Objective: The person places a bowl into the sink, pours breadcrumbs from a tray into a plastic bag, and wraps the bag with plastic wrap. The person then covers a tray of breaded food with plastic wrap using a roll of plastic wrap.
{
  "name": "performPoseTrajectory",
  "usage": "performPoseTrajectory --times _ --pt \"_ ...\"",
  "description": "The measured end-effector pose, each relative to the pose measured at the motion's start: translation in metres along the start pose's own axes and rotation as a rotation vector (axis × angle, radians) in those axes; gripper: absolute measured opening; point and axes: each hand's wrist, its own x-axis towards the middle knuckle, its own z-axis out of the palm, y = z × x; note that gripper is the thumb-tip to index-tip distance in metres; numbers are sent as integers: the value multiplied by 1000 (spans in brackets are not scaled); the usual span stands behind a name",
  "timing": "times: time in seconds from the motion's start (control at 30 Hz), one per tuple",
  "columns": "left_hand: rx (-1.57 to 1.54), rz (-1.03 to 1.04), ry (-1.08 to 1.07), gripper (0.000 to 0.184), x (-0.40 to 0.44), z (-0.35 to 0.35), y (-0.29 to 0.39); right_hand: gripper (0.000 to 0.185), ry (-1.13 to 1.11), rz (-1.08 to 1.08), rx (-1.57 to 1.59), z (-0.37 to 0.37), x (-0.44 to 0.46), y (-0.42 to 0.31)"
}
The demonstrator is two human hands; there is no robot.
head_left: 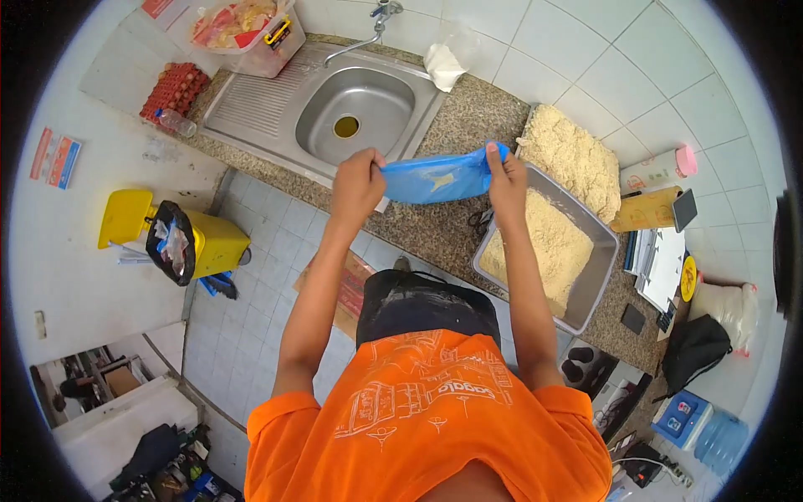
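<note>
A blue plastic bag (431, 186) is stretched taut between my two hands, over the edge of the counter. My left hand (358, 182) grips one end of it, fingers closed. At the other end, my right hand (507, 180) pinches the bag with the thumb on top. Something pale shows on or in the middle of the bag; I cannot make out what. Just beside my right forearm stands a grey tub (608, 251) holding pale yellow crumbly material (548, 251). A heap of similar material (573, 159) lies behind the tub, against the tiled wall.
A steel sink (311, 109) with a tap (376, 29) is set into the granite counter (481, 109). Red egg trays (174, 90), a plastic bottle (176, 123) and a clear bin (272, 54) stand left. A yellow trash can (219, 244) is on the floor. Papers (665, 263) lie right.
</note>
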Motion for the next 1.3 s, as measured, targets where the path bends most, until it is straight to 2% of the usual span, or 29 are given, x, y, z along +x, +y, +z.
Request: performPoseTrajectory --times 0.07,0.13,0.17,0.23,0.27,0.33,0.4,0.43,0.47,0.53,0.57,0.63,0.67,0.73,0.77,0.83,0.87,0.93,1.03,1.17,1.3 --pt "7 -22 -48 25 14 13 -6 39 6 66 -37 1 7 23" --pt "196 201 185 36 11 28 27 38 127 219 35 -3 5 31" --pt "186 200 182 36 6 40 42 38 164 229 -53 -3 3 28" --pt "278 201 302 58 -2 62 65 38 165 251 0 -7 5 36" --pt "273 196 301 58 1 75 61 39 157 274 61 -9 4 41" --pt "229 56 428 64 19 101 48 37 145 244 37 -7 2 27" --pt "224 86 399 64 40 100 33 31 129 301 68 -9 -4 18" --pt "222 111 367 65 44 94 29 27 -19 238 108 -16 -2 26" --pt "226 103 377 65 44 89 28 27 -32 236 107 -21 0 33" --pt "120 136 213 49 45 71 41 28 -44 -108 -341 -18 5 22" --pt "125 135 222 49 43 71 44 28 -51 -115 -337 -14 8 18" --pt "43 200 227 29 41 70 50 37 -58 -474 -765 -3 11 11" --pt "51 202 233 29 43 72 49 37 -59 -481 -757 7 14 9" --pt "-43 258 173 17 45 77 46 39 -5 -809 -956 22 24 5" --pt "-34 260 184 17 47 78 43 39 -5 -819 -947 23 32 11" --pt "-8 233 191 13 51 74 41 29 -228 -654 -752 30 43 32" --pt "3 234 195 13 53 69 38 29 -228 -659 -740 30 46 39" --pt "15 213 144 13 60 61 30 15 -341 -667 -559 22 55 43" --pt "-156 202 72 19 61 63 28 11 -381 -653 -533 14 66 41" --pt "-45 256 40 22 61 64 35 11 -297 -559 -399 18 57 32" --pt "61 112 36 22 69 70 33 10 -335 -570 -268 26 51 43"
